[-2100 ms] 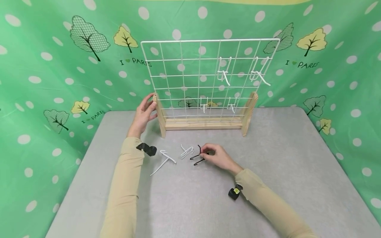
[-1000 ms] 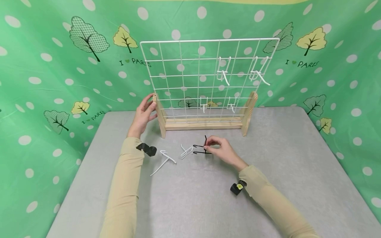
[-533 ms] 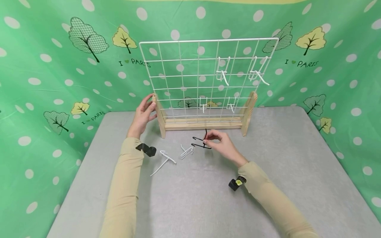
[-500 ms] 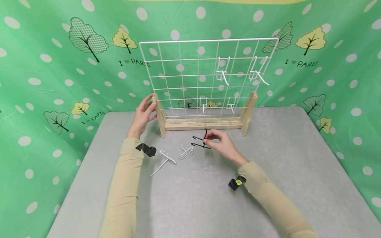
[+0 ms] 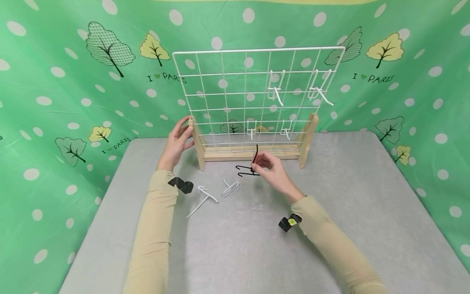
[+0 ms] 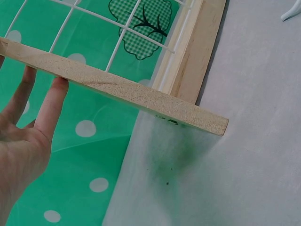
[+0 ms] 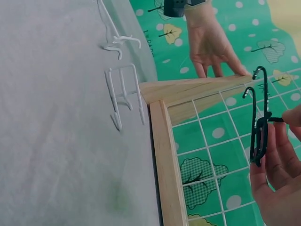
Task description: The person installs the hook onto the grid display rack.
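Note:
My right hand [image 5: 271,169] pinches a black wire display hook [image 5: 247,173] just in front of the stand's base. The hook's two bent ends face left in the head view, its prong upward. In the right wrist view the black hook [image 7: 259,122] overlaps the white wire grid panel [image 7: 217,174]. My left hand [image 5: 176,145] is at the left wooden post [image 5: 197,143] of the stand; in the left wrist view its fairly straight fingers [image 6: 52,106] rest against the post's outer side. Two white hooks, a long one [image 5: 203,200] and a short one [image 5: 231,188], lie on the table.
On the upright white grid [image 5: 235,94] hang two larger white hooks, upper right [image 5: 275,87], and two smaller ones [image 5: 251,130] lower down. The right post [image 5: 308,141] and base bar [image 5: 235,156] are wood. A green patterned cloth [image 5: 73,90] hangs behind the grey table [image 5: 349,196].
My right hand has lifted the black hook from beside the white hooks and carried it toward the grid stand, turning its prong upward. My left hand has stayed at the post.

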`<state>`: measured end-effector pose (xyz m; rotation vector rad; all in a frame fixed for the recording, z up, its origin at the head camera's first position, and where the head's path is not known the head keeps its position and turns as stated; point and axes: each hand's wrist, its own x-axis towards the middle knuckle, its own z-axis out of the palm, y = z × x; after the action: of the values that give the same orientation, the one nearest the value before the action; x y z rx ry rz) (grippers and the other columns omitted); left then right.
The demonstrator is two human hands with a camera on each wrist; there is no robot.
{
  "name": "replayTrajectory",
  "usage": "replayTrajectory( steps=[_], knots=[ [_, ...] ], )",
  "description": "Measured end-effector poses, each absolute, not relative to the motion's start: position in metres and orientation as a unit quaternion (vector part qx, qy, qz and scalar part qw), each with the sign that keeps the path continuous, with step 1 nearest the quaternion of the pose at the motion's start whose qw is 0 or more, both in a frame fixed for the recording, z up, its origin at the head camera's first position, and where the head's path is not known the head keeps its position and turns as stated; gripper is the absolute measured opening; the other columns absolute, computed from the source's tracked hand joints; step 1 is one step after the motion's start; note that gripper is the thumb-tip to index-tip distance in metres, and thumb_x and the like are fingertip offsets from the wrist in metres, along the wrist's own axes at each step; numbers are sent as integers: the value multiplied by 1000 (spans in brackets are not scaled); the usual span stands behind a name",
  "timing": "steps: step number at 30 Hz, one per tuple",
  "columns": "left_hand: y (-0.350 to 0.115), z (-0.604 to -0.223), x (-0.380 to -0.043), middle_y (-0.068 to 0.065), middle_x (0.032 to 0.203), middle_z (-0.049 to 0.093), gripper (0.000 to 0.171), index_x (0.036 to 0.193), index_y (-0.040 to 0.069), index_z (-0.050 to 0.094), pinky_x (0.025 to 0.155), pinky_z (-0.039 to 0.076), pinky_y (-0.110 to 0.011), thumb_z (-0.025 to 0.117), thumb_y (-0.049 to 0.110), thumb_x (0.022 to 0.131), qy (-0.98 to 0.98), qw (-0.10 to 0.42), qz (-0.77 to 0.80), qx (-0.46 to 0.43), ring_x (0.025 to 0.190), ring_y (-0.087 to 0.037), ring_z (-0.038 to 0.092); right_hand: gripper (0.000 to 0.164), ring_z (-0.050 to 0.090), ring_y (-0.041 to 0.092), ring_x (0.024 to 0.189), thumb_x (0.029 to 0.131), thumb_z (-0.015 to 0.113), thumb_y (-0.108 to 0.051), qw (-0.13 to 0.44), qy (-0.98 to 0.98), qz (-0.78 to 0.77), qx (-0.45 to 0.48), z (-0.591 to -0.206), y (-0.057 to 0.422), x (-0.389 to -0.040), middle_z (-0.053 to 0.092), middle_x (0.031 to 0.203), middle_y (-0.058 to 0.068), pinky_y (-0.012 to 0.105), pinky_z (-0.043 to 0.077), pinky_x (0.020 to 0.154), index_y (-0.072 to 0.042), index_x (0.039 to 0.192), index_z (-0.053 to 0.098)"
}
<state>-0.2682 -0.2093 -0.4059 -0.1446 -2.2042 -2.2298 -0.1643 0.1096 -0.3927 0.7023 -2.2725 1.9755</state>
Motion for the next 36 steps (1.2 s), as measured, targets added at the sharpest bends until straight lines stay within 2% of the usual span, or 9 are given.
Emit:
replayTrajectory(
  steps=[2, 7, 9, 14, 17, 21, 26, 33, 36],
  knots=[
    [-209, -408, -269, -14, 151, 33, 53, 150, 26, 37, 99, 45, -50, 54, 28, 100, -705, 4, -707, -47, 129, -36, 42, 12, 61, 34, 80, 91, 56, 11, 18, -726, 651, 221, -393, 110, -164, 59, 89, 31, 31, 56, 75, 19, 100, 53],
    [-210, -409, -269, -15, 151, 33, 54, 150, 27, 36, 100, 43, -52, 54, 29, 100, -709, 5, -703, -54, 130, -37, 41, 12, 59, 51, 78, 96, 50, 9, 1, -706, 672, 223, -399, 112, -168, 57, 87, 38, 49, 57, 72, 20, 102, 51],
    [-210, -410, -269, -15, 152, 32, 54, 150, 27, 36, 101, 43, -53, 54, 29, 100, -708, 4, -704, -54, 130, -37, 40, 13, 60, 51, 77, 96, 50, 9, -2, -700, 679, 220, -406, 113, -171, 58, 88, 37, 48, 58, 70, 18, 106, 50],
    [-208, -402, -265, -17, 152, 31, 53, 151, 24, 35, 102, 41, -53, 53, 26, 101, -707, -2, -705, -52, 130, -38, 39, 20, 66, 37, 73, 97, 52, 4, -1, -693, 691, 203, -418, 115, -178, 62, 87, 30, 38, 60, 64, 9, 115, 45],
    [-205, -393, -257, -19, 152, 30, 53, 151, 21, 34, 102, 41, -53, 52, 25, 101, -708, -5, -704, -51, 130, -39, 38, 20, 67, 32, 70, 99, 51, 0, 1, -695, 691, 201, -418, 115, -179, 62, 85, 29, 39, 60, 62, 8, 115, 44],
    [-205, -394, -258, -19, 152, 30, 54, 151, 20, 34, 102, 41, -53, 52, 25, 101, -709, -6, -703, -49, 131, -39, 39, 16, 67, 40, 75, 101, 48, -1, -14, -694, 694, 192, -412, 115, -176, 62, 87, 31, 47, 59, 64, 9, 113, 45],
    [-210, -407, -269, -16, 152, 30, 55, 151, 24, 33, 101, 43, -52, 53, 28, 100, -709, -3, -703, -47, 131, -38, 39, 11, 61, 53, 85, 99, 47, 5, -12, -694, 691, 200, -400, 115, -170, 61, 91, 37, 55, 56, 73, 14, 106, 48],
    [-210, -408, -268, -15, 153, 30, 56, 151, 27, 34, 101, 43, -52, 55, 30, 99, -711, 0, -702, -50, 130, -37, 40, 11, 67, 39, 84, 94, 56, 8, 13, -682, 703, 200, -408, 117, -181, 63, 94, 33, 38, 58, 77, 16, 101, 55],
    [-209, -407, -268, -14, 152, 31, 56, 151, 27, 34, 101, 42, -53, 55, 31, 99, -710, 1, -702, -51, 130, -37, 40, 10, 67, 41, 83, 91, 59, 9, 35, -677, 705, 209, -405, 117, -184, 64, 92, 33, 36, 59, 75, 17, 96, 57]
  ],
)
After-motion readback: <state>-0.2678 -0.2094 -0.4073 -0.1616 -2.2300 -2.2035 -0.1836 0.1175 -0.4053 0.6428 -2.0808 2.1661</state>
